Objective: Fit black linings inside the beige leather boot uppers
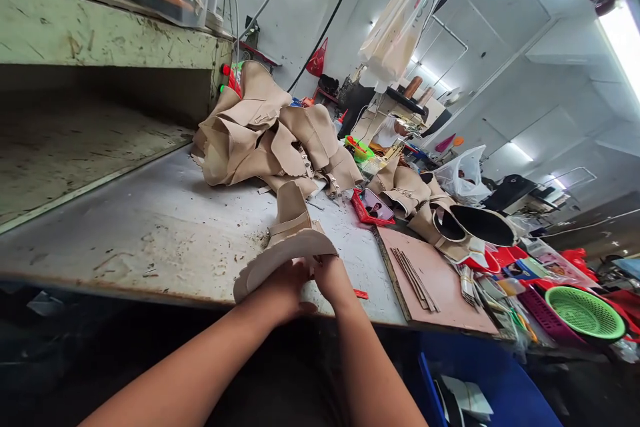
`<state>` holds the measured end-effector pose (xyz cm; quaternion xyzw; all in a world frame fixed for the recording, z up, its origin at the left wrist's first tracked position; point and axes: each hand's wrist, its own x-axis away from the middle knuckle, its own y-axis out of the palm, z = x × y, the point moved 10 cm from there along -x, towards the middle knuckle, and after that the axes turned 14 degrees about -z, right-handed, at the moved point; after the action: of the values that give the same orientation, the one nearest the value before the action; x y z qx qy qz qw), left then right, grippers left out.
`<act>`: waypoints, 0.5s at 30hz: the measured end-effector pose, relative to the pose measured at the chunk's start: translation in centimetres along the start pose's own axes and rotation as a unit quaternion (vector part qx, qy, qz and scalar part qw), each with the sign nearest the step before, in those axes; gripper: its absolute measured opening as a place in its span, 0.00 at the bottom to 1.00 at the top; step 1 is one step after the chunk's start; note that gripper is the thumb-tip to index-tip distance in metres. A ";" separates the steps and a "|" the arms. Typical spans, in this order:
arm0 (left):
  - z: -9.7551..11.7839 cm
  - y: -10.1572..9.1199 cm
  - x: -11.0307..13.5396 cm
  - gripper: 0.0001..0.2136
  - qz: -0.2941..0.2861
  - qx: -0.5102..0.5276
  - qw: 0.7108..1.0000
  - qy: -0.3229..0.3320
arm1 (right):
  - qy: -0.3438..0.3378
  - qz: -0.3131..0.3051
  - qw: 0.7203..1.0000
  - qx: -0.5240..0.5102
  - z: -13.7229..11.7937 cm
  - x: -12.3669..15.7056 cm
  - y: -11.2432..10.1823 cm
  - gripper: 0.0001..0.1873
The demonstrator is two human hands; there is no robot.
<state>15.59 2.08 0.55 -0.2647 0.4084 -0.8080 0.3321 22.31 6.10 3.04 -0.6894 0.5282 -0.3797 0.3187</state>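
Both my hands grip a beige leather shoe upper [289, 240] at the near edge of the grey worktable [165, 227]. My left hand [283, 293] is curled under its curved lower edge. My right hand [333, 280] pinches the same piece just to the right, fingers closed on it. The piece stands partly upright, with a strap part rising behind the hands. A large heap of the same beige uppers [270, 133] lies further back on the table.
A pink board [450, 293] with thin strips [415, 277] lies to the right. Behind it are more beige uppers [415, 193], a red tray [373, 208], a green basket [585, 312] and clutter. A green shelf [100, 40] stands at left. A plastic bag [400, 20] hangs overhead.
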 end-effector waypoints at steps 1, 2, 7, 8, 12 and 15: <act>0.0 -0.1 -0.3 0.30 0.011 0.001 1.000 -0.003 | 0.004 0.001 1.000 0.008 0.1 0.2 0.0 0.18; -0.1 -0.2 -0.5 0.30 0.021 0.002 1.000 -0.009 | 0.008 0.002 1.000 0.019 0.1 0.4 -0.1 0.17; -0.5 0.1 -0.8 0.28 0.028 0.009 0.999 -0.011 | 0.046 -0.006 0.995 0.088 0.5 1.3 -0.1 0.19; -0.5 0.2 -0.7 0.27 0.020 0.011 1.000 -0.005 | 0.052 -0.010 0.994 0.100 0.6 1.4 -0.1 0.21; -0.6 0.0 -0.1 0.27 -0.019 0.011 1.000 0.017 | 0.060 -0.019 0.990 0.125 0.7 1.6 0.1 0.23; 0.0 -0.6 0.1 0.27 -0.016 0.007 0.999 0.032 | 0.055 -0.019 0.991 0.118 0.8 1.7 0.0 0.23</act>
<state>15.38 2.30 1.13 -0.2429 0.4087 -0.8242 0.3077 23.20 4.51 2.92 -0.6355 0.4828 -0.4825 0.3609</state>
